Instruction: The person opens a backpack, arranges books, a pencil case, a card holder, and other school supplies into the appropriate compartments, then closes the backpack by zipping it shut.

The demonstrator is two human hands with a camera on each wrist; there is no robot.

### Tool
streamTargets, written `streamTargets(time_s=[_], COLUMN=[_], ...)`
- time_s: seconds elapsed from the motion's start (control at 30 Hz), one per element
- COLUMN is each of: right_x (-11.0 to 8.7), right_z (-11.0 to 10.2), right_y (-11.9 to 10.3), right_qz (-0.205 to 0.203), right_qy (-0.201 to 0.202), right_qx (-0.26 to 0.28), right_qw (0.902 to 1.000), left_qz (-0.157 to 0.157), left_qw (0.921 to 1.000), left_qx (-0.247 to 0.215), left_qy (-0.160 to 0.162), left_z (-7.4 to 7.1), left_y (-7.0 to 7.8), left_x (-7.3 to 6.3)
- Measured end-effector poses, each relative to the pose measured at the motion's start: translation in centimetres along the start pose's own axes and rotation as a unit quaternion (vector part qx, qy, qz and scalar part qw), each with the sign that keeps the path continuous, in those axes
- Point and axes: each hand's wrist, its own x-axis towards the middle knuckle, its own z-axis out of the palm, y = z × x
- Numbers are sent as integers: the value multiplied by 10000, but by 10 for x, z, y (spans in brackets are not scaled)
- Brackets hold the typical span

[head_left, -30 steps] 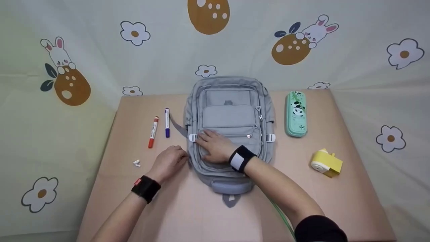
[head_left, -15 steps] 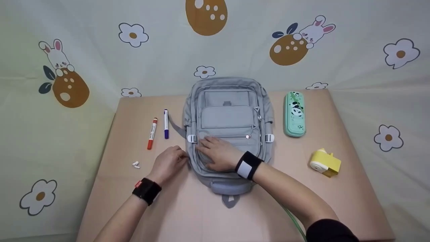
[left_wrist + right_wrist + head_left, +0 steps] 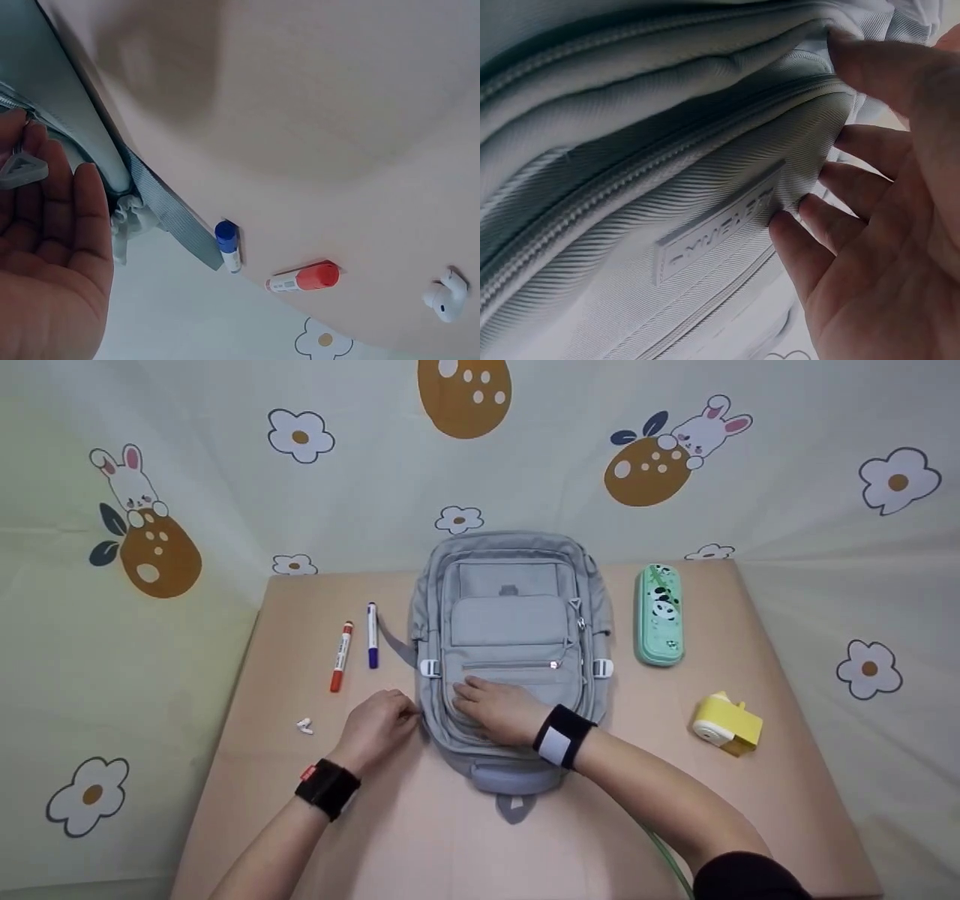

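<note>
Grey fabric backpack (image 3: 510, 621): laid front-up on the peach surface (image 3: 450, 847).
Bare right hand (image 3: 506, 714): drawn slightly back, fingers rested loosely on the backpack.
Bare left hand (image 3: 379, 727): kept at its edge.
Grey triangular zip pull (image 3: 24, 172): pinched there; steadying apparently readjusted for zip work.

the left wrist view's edge cuts off the left hand (image 3: 56, 255) and zipper pull (image 3: 21, 172); overhead, the right hand (image 3: 501, 711) hides part of the backpack (image 3: 510, 619); print on 2 markers (image 3: 342, 654) is unreadably small.
</note>
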Motion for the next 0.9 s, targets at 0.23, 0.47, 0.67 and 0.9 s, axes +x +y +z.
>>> streamTargets(time_s=[0.23, 0.47, 0.67, 0.9], right_x=[1, 2, 3, 0], right_z=[-1, 0, -1, -7], right_y=[-1, 0, -1, -5], right_qz=[-106, -124, -53, 19], right_qy=[113, 148, 62, 57], right_qx=[-8, -94, -145, -154], right_qw=[9999, 9998, 9999, 9999], left_qz=[27, -1, 333, 322], left_qw=[9996, 9975, 9953, 9957], left_qx=[-179, -381, -483, -452], left_qy=[-234, -600, -777, -744], left_z=[-5, -6, -4, -2], left_y=[10, 29, 41, 42], left_x=[-12, -27, -31, -32])
